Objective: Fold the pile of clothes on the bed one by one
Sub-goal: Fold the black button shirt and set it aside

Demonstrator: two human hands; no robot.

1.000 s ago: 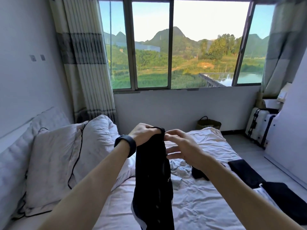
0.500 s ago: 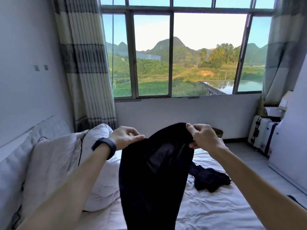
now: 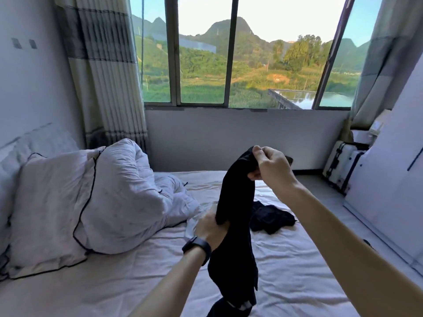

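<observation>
A long black garment (image 3: 235,225) hangs in the air over the white bed (image 3: 297,271), bunched into a narrow strip. My right hand (image 3: 271,164) pinches its top end, raised high. Lower down, my left hand (image 3: 211,227), with a black watch on the wrist, grips the garment's middle. The garment's lower end trails off the bottom of the view. Another crumpled black piece of clothing (image 3: 271,217) lies on the sheet behind, right of the hanging garment.
White pillows (image 3: 52,202) and a bunched white duvet (image 3: 128,186) fill the bed's left side against the headboard. A white suitcase (image 3: 343,165) stands by the right wall under the window. A white cupboard front (image 3: 389,179) lines the right edge.
The garment was spread wide between both hands at chest height; now it hangs narrow. My left hand has dropped to its middle and my right hand has moved further right. The view tilted down.
</observation>
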